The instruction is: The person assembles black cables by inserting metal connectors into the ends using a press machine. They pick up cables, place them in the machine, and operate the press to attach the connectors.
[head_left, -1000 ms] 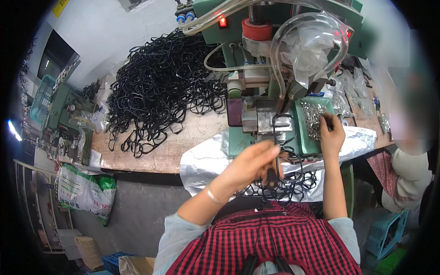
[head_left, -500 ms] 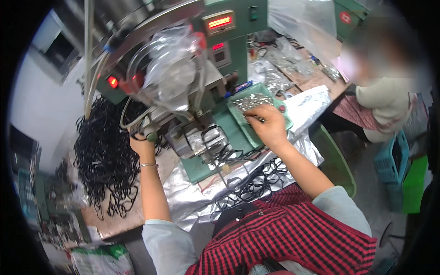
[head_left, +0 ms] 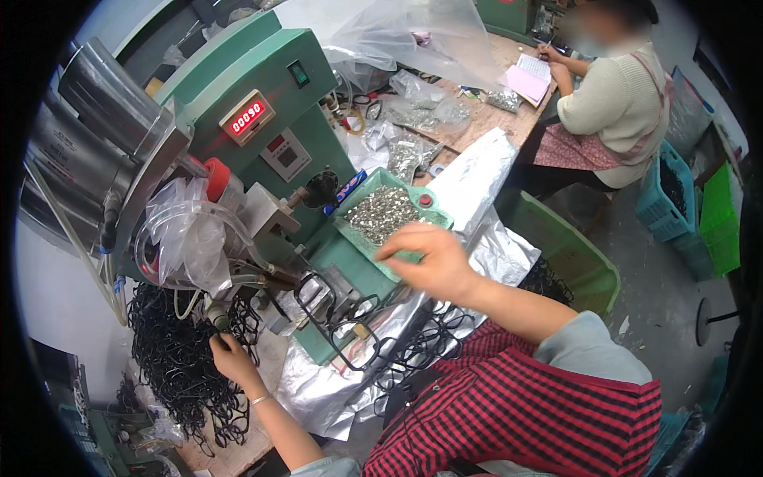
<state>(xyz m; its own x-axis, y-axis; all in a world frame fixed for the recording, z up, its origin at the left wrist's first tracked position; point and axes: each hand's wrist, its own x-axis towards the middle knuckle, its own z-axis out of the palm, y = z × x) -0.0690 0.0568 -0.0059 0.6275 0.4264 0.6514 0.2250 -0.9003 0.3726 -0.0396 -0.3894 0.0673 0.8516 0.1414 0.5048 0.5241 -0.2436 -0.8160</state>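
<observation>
My left hand (head_left: 229, 356) reaches into the heap of black cord loops (head_left: 179, 358) at the left of the green machine (head_left: 262, 135), fingers closed around one of the loops. My right hand (head_left: 425, 258) hovers over the green tray of small silver metal pieces (head_left: 385, 213), fingertips pinched together; whether a piece is between them I cannot tell. A few black loops (head_left: 338, 318) lie on the machine's base plate between the two hands. More black loops (head_left: 429, 342) rest on silver foil sheeting (head_left: 334, 381) in front of me.
Another person in a cream top (head_left: 616, 103) sits at the wooden bench at the upper right, writing on pink paper (head_left: 524, 79). Clear plastic bags (head_left: 413, 119) lie on that bench. A green bin (head_left: 580, 254) and a blue crate (head_left: 668, 199) stand on the floor.
My view has swung to the right. My left hand went from the machine down into the black loop heap. My right hand has stayed over the tray of metal pieces.
</observation>
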